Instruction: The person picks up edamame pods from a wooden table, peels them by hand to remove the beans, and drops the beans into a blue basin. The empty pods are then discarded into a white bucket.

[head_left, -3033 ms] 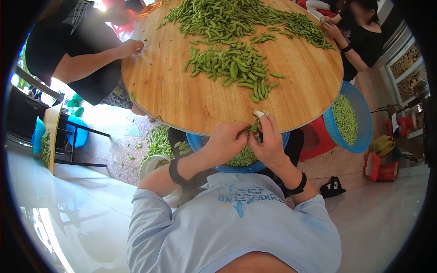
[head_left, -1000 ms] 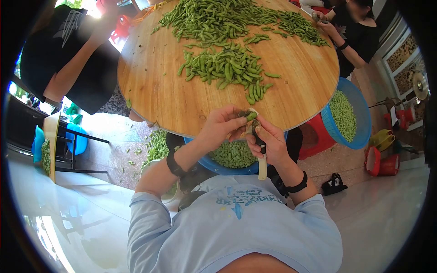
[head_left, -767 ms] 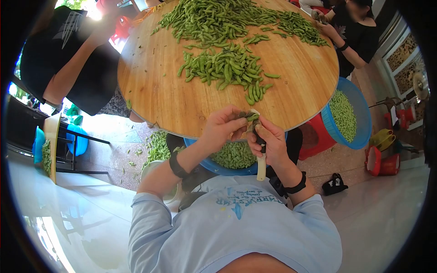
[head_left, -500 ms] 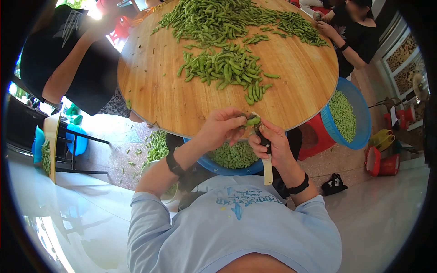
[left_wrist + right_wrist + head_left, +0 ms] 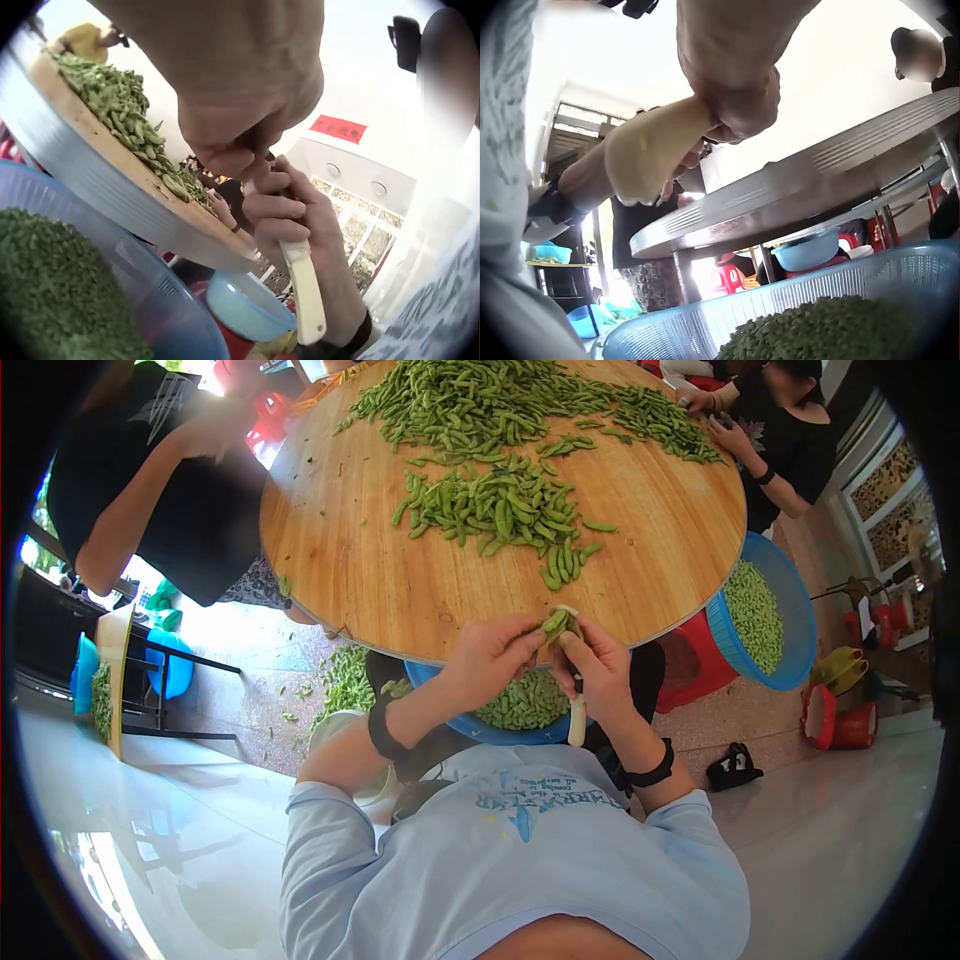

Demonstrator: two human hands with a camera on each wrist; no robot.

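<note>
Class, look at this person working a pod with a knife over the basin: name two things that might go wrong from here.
1. The right hand grips a knife whose blade end sits right against the left hand fingers pinching the pod; a slip might nick them.
2. The hands work at the table edge, near the basin rim, so beans might fall onto the floor.

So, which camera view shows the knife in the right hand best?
The left wrist view: the knife shows its whole cream handle below the right hand. The right wrist view shows only a blurred handle, the head view a small piece under the hand.
</note>
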